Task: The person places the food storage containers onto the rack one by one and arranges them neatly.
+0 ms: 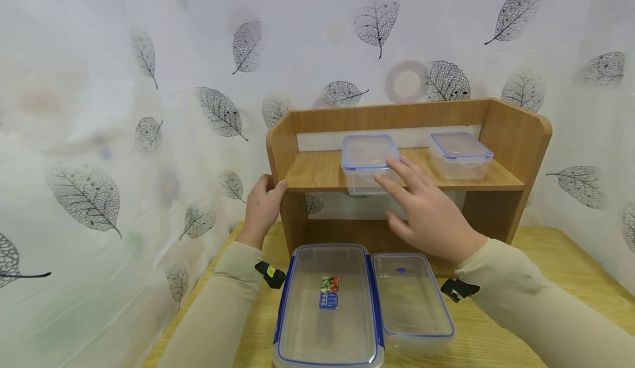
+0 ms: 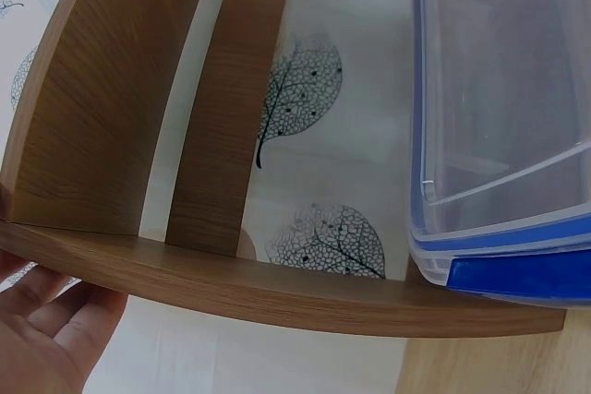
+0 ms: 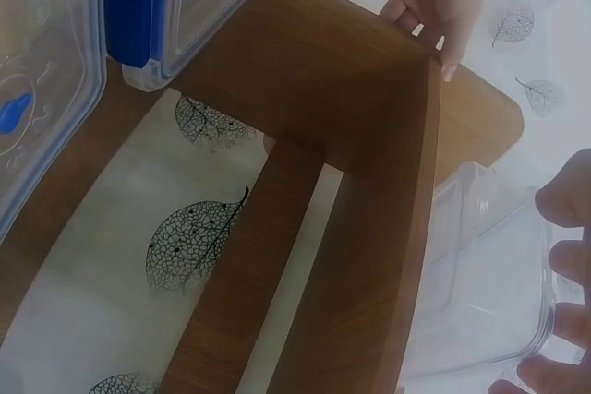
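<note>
A two-level wooden desk shelf stands on the table. My left hand grips its left side panel at the upper board's height, thumb in front and fingers round the outer side; the left wrist view shows these fingers curled at the board. On the upper board sits a clear lidded food container with a blue seal line, its front sticking out past the board's edge. My right hand is at this container's front right, fingers spread and extended. In the right wrist view, fingertips lie right beside the container's wall.
A second clear container stands at the upper board's right end. On the table before the shelf lie a large container with blue side clips and a smaller container beside it. A leaf-patterned curtain hangs behind and left.
</note>
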The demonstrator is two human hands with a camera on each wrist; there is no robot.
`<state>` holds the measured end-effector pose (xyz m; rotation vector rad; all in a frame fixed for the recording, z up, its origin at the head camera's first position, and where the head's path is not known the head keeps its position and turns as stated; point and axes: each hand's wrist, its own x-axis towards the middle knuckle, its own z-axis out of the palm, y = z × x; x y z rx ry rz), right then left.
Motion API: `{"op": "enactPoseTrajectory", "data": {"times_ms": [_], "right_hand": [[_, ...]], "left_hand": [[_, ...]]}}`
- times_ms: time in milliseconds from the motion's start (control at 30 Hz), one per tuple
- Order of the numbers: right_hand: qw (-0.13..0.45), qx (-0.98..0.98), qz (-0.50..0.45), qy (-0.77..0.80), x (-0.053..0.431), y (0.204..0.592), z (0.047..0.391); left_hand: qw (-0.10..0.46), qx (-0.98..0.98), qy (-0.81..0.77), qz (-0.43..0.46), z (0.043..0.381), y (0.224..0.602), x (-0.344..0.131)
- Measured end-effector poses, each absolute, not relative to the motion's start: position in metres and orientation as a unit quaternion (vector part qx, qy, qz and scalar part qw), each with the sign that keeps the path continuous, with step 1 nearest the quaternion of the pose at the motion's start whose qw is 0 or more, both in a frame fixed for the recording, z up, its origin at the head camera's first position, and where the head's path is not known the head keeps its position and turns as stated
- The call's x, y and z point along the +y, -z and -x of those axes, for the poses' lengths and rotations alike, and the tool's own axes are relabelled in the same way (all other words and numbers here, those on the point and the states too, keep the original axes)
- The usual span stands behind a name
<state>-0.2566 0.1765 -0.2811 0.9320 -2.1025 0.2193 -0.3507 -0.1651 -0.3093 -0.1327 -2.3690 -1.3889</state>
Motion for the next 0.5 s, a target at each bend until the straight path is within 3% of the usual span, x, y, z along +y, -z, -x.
{"op": "enactPoseTrajectory", "data": {"times_ms": [500], "right_hand": [[0.398,-0.838,-0.361,-0.090,0.166,0.277,0.270]], "left_hand": [[0.194,-0.848,0.492,0.046,0.349,0.308,-0.164]]}}
